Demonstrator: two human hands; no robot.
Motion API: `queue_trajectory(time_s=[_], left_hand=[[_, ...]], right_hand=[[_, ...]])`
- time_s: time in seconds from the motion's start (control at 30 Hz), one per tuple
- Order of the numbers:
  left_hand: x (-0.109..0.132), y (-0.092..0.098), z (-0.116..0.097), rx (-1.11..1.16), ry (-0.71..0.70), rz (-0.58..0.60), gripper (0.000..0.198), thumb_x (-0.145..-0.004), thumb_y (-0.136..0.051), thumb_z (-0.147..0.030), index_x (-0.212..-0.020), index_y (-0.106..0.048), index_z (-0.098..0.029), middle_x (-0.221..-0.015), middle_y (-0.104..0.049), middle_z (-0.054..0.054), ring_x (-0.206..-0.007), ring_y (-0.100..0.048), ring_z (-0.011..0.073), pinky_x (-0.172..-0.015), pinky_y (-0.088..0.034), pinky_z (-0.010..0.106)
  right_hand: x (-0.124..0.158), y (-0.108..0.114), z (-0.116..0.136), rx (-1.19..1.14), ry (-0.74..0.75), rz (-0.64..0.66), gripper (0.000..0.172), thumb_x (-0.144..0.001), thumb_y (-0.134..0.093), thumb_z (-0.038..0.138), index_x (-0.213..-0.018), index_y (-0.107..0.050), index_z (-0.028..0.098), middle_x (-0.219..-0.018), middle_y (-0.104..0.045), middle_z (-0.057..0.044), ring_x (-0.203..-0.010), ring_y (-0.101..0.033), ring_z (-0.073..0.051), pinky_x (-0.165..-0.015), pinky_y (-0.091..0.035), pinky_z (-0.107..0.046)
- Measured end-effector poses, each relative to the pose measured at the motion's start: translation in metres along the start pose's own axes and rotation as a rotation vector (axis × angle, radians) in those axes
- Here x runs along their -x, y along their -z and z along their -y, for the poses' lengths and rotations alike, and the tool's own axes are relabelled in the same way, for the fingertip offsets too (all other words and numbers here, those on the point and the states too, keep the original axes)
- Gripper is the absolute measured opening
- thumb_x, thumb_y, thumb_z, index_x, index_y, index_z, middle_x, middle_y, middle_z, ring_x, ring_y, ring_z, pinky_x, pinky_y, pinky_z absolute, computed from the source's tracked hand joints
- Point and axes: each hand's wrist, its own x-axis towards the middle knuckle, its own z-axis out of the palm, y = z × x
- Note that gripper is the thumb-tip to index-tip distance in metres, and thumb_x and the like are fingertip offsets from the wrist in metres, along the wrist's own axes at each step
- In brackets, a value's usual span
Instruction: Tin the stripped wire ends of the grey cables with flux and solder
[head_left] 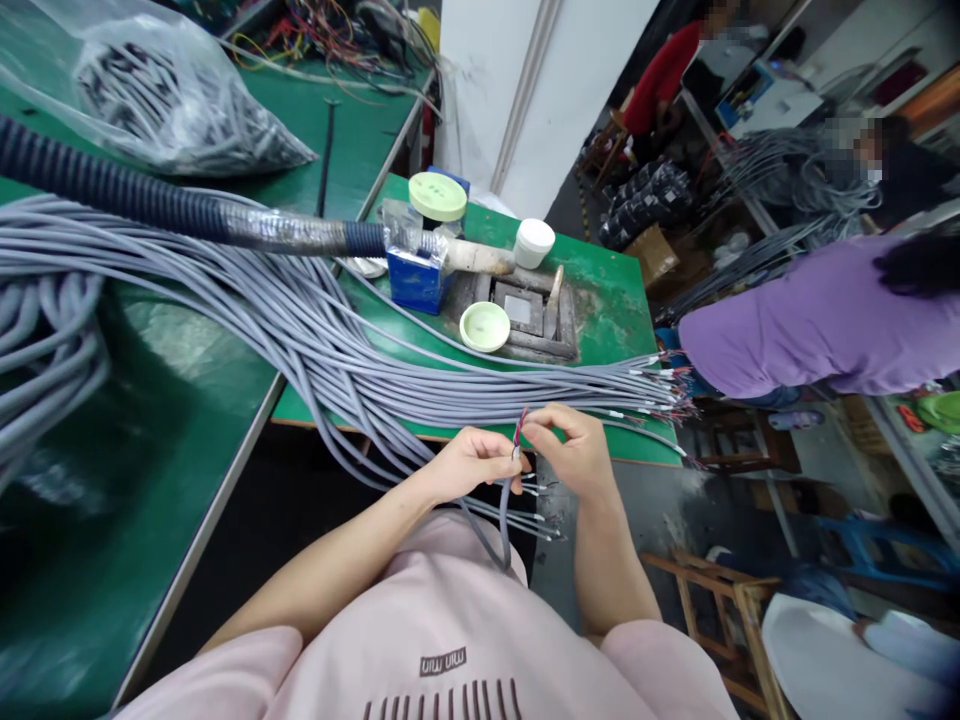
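Grey cable [505, 515] end, at your fingertips.
Your left hand [480, 465] pinches it just below the exposed wires [519, 428], which rise toward 12 o'clock; your right hand [574, 450] is bunched at their 3 o'clock, grip on them not determinable.

Gray cables [465, 385] laid across green

The cables cross from the left table [187, 400] onto the right table [619, 300], tips [671, 385] crowding its right edge. Behind them sit a pale shallow dish [485, 330], a dark square fixture [523, 310], a white tub [534, 246] and a blue box [414, 288]. A clear bag [232, 125] of gray pieces [131, 90] lies on the left table.
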Motion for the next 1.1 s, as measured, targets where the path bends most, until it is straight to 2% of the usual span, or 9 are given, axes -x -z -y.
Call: queue_trajectory(time_s=[0.13,0.27,0.33,0.43,0.57,0.67,0.83,1.1], left_hand=[[0.000,-0.003,0.002,-0.002,0.017,0.012,0.044,-0.062,-0.078,-0.054,-0.062,-0.066,-0.012,-0.055,-0.066,0.004,-0.049,-0.047,0.0077,-0.050,-0.033,0.020],[0.001,0.000,0.004,-0.037,0.025,0.081,0.047,-0.065,-0.075,-0.057,-0.066,-0.070,-0.011,-0.058,-0.068,0.006,-0.048,-0.047,0.0079,-0.046,-0.031,0.020],[0.002,0.003,0.006,-0.014,0.017,0.119,0.046,-0.066,-0.075,-0.056,-0.069,-0.072,-0.010,-0.059,-0.069,0.007,-0.048,-0.047,0.0076,-0.046,-0.031,0.020],[0.001,0.006,0.009,0.085,-0.003,0.086,0.043,-0.067,-0.076,-0.053,-0.072,-0.073,-0.011,-0.058,-0.068,0.007,-0.046,-0.044,0.0067,-0.046,-0.031,0.020],[-0.001,0.006,0.011,0.192,0.005,-0.034,0.045,-0.059,-0.081,-0.053,-0.070,-0.073,-0.010,-0.053,-0.066,0.006,-0.045,-0.046,0.0077,-0.048,-0.031,0.021],[-0.003,0.007,0.011,0.206,0.023,-0.081,0.045,-0.056,-0.083,-0.052,-0.070,-0.072,-0.010,-0.053,-0.066,0.006,-0.046,-0.048,0.0089,-0.049,-0.033,0.022],[-0.004,0.012,0.015,0.165,0.001,-0.108,0.043,-0.057,-0.083,-0.051,-0.069,-0.072,-0.011,-0.053,-0.067,0.006,-0.048,-0.049,0.0092,-0.052,-0.036,0.022],[-0.004,0.007,0.013,0.079,0.016,-0.134,0.041,-0.056,-0.084,-0.049,-0.064,-0.068,-0.012,-0.056,-0.068,0.004,-0.050,-0.055,0.0091,-0.055,-0.042,0.021]], right_hand=[[-0.005,-0.005,0.007,0.058,0.025,0.063,0.028,-0.081,-0.062,0.026,-0.055,-0.058,0.018,-0.058,-0.056,0.001,-0.059,-0.053,-0.011,-0.061,-0.041,-0.024],[-0.016,-0.013,-0.002,-0.193,-0.090,0.253,0.025,-0.080,-0.061,0.029,-0.058,-0.065,0.018,-0.052,-0.053,0.003,-0.051,-0.048,-0.010,-0.053,-0.039,-0.023],[-0.018,-0.019,-0.010,-0.343,-0.163,0.285,0.023,-0.079,-0.063,0.032,-0.062,-0.070,0.017,-0.049,-0.052,0.003,-0.047,-0.044,-0.009,-0.048,-0.035,-0.023],[-0.016,-0.025,-0.024,-0.493,-0.205,0.164,0.022,-0.076,-0.065,0.035,-0.064,-0.073,0.018,-0.046,-0.049,0.004,-0.045,-0.040,-0.009,-0.045,-0.032,-0.023],[-0.008,-0.024,-0.037,-0.505,-0.173,0.012,0.021,-0.076,-0.066,0.034,-0.064,-0.074,0.019,-0.048,-0.051,0.003,-0.047,-0.043,-0.009,-0.048,-0.035,-0.024],[-0.003,-0.019,-0.041,-0.466,-0.154,-0.030,0.016,-0.078,-0.065,0.030,-0.071,-0.076,0.021,-0.051,-0.056,0.002,-0.049,-0.047,-0.010,-0.049,-0.037,-0.023],[0.000,-0.011,-0.042,-0.464,-0.127,-0.134,0.013,-0.078,-0.065,0.026,-0.074,-0.076,0.022,-0.054,-0.059,0.002,-0.051,-0.050,-0.010,-0.051,-0.040,-0.024],[0.003,-0.001,-0.028,-0.317,-0.063,-0.162,0.011,-0.080,-0.065,0.024,-0.076,-0.075,0.022,-0.062,-0.063,0.002,-0.057,-0.054,-0.011,-0.054,-0.043,-0.025]])
